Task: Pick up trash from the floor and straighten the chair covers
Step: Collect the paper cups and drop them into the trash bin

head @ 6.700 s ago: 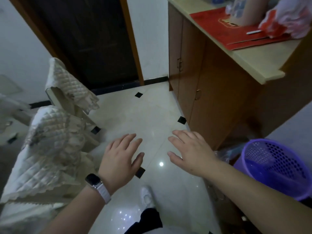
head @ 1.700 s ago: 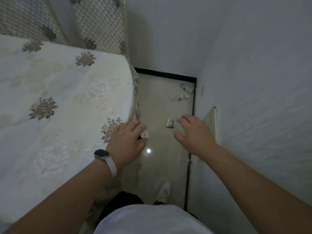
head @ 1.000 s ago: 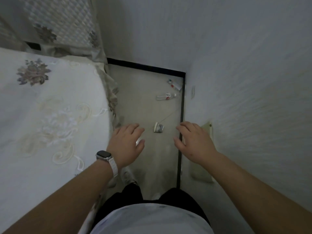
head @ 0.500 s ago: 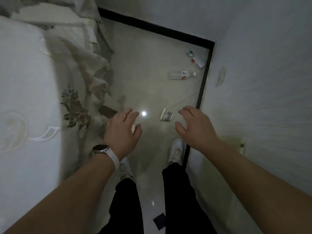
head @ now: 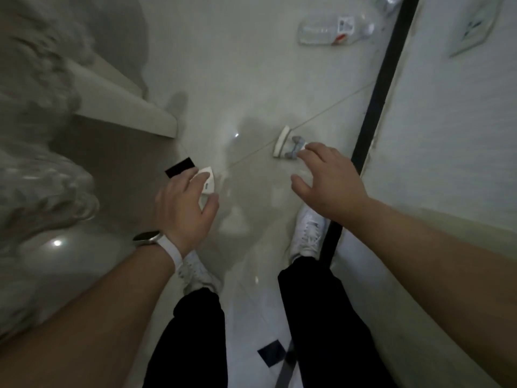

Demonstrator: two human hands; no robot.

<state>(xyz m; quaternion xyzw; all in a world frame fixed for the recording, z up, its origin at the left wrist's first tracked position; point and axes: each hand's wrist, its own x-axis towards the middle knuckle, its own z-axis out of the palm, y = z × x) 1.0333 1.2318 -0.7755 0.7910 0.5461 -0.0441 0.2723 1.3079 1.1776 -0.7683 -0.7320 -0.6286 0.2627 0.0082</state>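
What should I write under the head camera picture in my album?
Two open hands, left hand and right hand, reach down toward small white trash on the floor.

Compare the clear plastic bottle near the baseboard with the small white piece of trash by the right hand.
The clear plastic bottle is see-through with a red and white label; the small white trash is opaque white and grey. The bottle is longer; the white trash is short and stubby. The bottle lies far ahead of both hands; the right hand reaches over the white trash, fingertips at its edge. Both lie on the floor near the black baseboard.
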